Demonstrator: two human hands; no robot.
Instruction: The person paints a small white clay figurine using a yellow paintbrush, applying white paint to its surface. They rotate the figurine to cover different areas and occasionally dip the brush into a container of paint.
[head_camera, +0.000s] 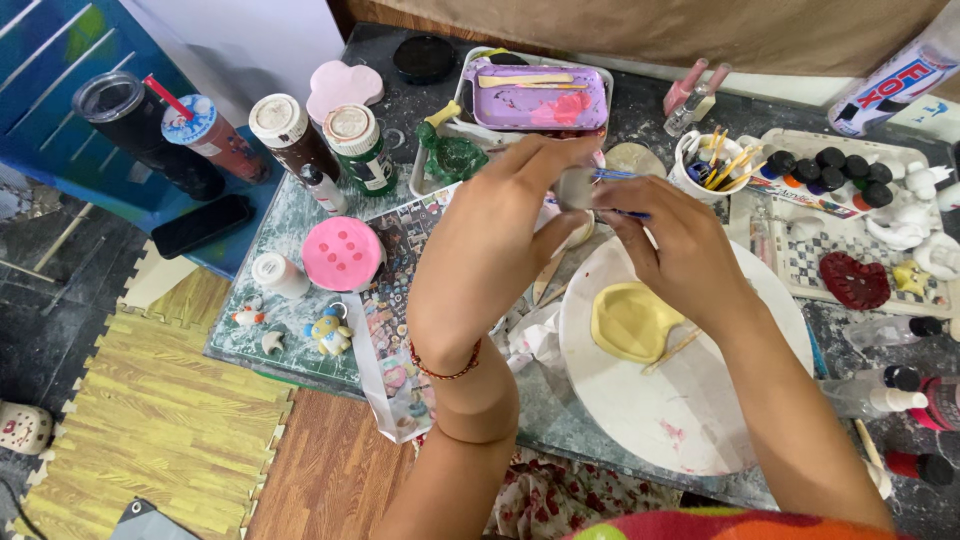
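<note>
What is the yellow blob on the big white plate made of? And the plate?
The yellow blob looks like soft clay or dough: matte, with a pressed-in hollow and thick rolled edges. The plate seems ceramic or plastic, smooth with a dull sheen and pink smears; the view cannot settle which.

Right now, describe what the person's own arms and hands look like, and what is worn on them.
Both forearms are bare, with no sleeves, gloves or rings visible. The left hand has a thin red beaded bracelet around its wrist. The right hand and its wrist carry nothing visible. At the bottom edge, a strip of bright multicoloured clothing shows near the body.
</note>
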